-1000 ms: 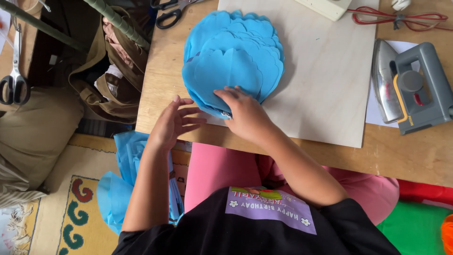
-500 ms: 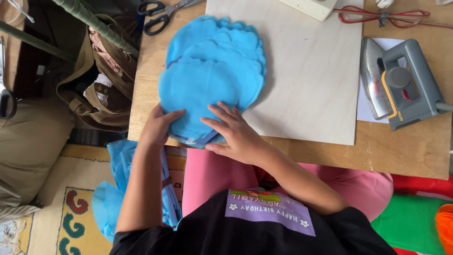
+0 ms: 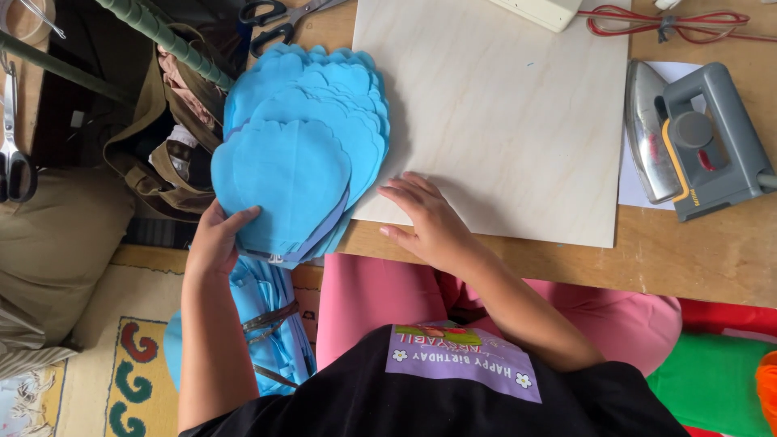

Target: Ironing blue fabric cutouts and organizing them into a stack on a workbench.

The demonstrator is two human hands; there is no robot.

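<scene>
Worktop carries bare plywood board, centre frame. Blue fabric stack overhangs its left edge, left hand fingers grasping the stack's lower edge. Right hand flat, fingers released, on board. Iron right. Nothing laid out on the board yet.

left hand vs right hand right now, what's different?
The left hand grips the near edge of the stack of blue fabric pieces, fingers curled over it; the right hand holds nothing.
The left hand sits past the table's side edge, over the floor; the right hand lies flat, palm down, on the pale wooden board.
The left hand touches fabric; the right is just clear of the stack.
Both are bare.
</scene>
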